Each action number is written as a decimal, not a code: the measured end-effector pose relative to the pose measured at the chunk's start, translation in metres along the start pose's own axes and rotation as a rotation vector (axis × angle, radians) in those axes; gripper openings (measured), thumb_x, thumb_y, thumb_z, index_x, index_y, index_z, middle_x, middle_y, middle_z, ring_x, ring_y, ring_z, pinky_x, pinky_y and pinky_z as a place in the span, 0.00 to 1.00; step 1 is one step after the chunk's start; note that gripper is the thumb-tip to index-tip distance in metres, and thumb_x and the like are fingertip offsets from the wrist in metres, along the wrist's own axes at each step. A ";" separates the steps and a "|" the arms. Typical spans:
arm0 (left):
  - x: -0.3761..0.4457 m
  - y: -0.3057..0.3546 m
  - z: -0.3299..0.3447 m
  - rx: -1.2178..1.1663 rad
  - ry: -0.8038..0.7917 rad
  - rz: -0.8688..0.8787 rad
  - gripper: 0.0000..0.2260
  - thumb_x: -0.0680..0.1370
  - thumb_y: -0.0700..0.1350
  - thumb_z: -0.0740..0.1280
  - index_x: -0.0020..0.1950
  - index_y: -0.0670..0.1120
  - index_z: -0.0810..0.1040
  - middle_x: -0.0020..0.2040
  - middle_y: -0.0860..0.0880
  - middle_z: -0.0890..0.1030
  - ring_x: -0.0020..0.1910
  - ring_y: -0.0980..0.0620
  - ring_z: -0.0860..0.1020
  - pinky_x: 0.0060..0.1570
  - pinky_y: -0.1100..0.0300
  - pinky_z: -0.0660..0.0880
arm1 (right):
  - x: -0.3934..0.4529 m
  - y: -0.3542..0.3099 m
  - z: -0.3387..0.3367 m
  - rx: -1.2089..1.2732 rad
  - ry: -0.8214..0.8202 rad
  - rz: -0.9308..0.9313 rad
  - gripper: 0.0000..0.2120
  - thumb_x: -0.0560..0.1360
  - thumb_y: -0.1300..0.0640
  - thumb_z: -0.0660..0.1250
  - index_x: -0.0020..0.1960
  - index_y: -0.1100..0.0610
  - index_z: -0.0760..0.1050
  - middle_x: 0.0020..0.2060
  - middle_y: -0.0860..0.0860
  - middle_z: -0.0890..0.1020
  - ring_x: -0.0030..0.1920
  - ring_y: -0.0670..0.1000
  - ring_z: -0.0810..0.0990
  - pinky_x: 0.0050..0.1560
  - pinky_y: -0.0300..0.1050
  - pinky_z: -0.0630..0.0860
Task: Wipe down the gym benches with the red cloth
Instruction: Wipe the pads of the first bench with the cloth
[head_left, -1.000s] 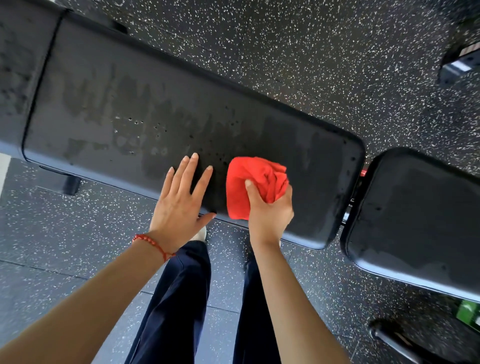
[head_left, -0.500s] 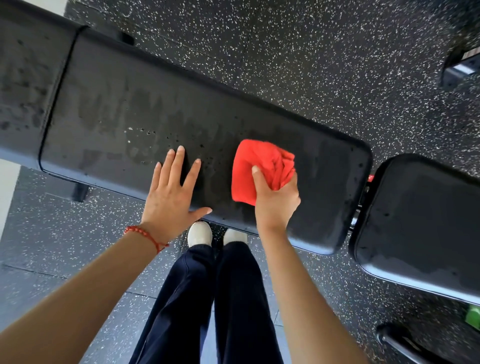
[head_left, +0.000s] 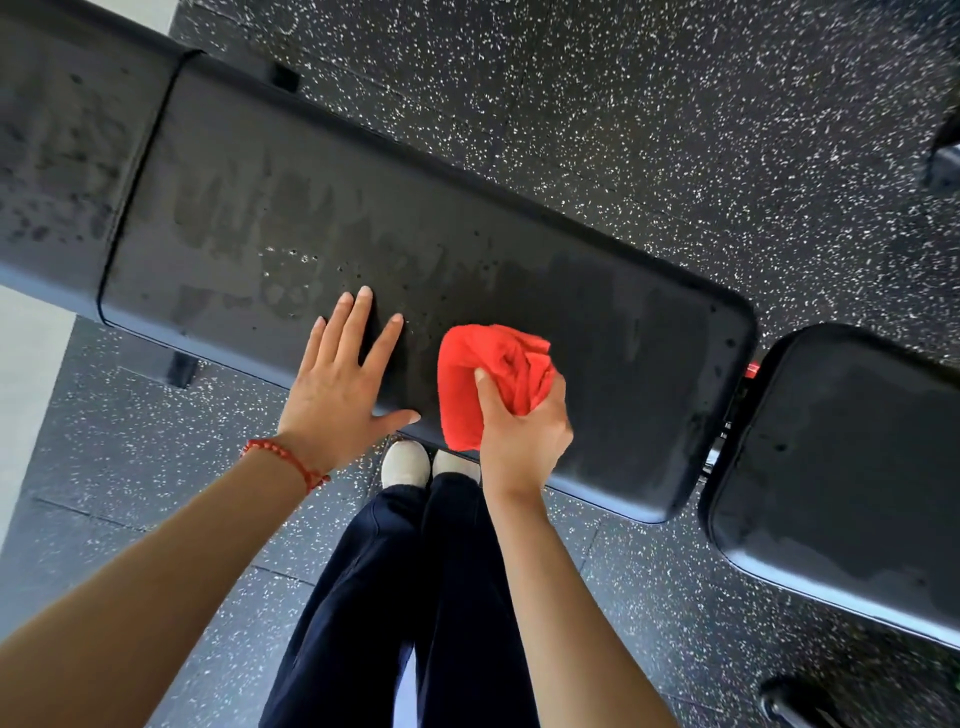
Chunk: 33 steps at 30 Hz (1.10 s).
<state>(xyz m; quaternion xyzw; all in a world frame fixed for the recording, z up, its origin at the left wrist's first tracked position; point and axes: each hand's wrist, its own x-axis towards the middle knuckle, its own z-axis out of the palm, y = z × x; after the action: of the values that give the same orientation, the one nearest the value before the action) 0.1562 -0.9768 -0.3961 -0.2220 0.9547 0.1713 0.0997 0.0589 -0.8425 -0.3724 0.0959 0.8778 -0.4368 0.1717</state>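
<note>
A long black padded gym bench (head_left: 597, 317) runs diagonally from upper left to right, with damp streaks and small droplets on its surface. My right hand (head_left: 524, 431) grips a bunched red cloth (head_left: 488, 374) and presses it on the pad near the front edge. My left hand (head_left: 343, 384) lies flat on the pad just left of the cloth, fingers spread, a red bead bracelet on the wrist. A second black pad (head_left: 852, 467) sits to the right across a narrow gap. Another pad section (head_left: 62, 156) adjoins at the far left.
Dark speckled rubber flooring (head_left: 649, 104) surrounds the benches. My legs in dark trousers and white shoes (head_left: 405, 462) stand against the bench's front edge. A bench foot (head_left: 179, 369) shows under the left part. A dark bar (head_left: 795, 701) lies at the bottom right.
My right hand has drawn the red cloth slightly toward the front edge of the pad. My feet have come together under the bench edge. The left hand stays flat on the pad.
</note>
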 end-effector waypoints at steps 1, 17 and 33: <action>0.000 0.000 0.000 -0.001 0.002 -0.001 0.46 0.59 0.54 0.80 0.71 0.40 0.66 0.72 0.33 0.60 0.71 0.34 0.58 0.66 0.38 0.59 | 0.004 -0.003 0.002 0.007 0.004 -0.010 0.16 0.65 0.56 0.76 0.49 0.58 0.75 0.43 0.54 0.83 0.43 0.54 0.80 0.41 0.33 0.68; -0.002 -0.008 0.004 -0.044 0.051 0.061 0.44 0.62 0.56 0.78 0.72 0.40 0.64 0.72 0.33 0.60 0.71 0.35 0.58 0.66 0.38 0.59 | 0.031 -0.033 0.026 -0.035 0.023 -0.151 0.17 0.67 0.52 0.74 0.48 0.60 0.73 0.42 0.55 0.82 0.42 0.55 0.80 0.41 0.37 0.68; -0.028 -0.113 -0.020 0.011 0.028 -0.029 0.41 0.67 0.53 0.76 0.72 0.38 0.62 0.72 0.32 0.58 0.71 0.33 0.56 0.66 0.36 0.58 | 0.013 -0.058 0.072 -0.021 0.161 -0.098 0.17 0.65 0.53 0.75 0.49 0.60 0.75 0.43 0.55 0.83 0.44 0.56 0.80 0.40 0.35 0.66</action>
<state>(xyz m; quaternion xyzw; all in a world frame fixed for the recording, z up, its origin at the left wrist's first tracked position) 0.2298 -1.0682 -0.4026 -0.2374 0.9537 0.1613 0.0901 0.0438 -0.9345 -0.3746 0.0858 0.8970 -0.4262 0.0800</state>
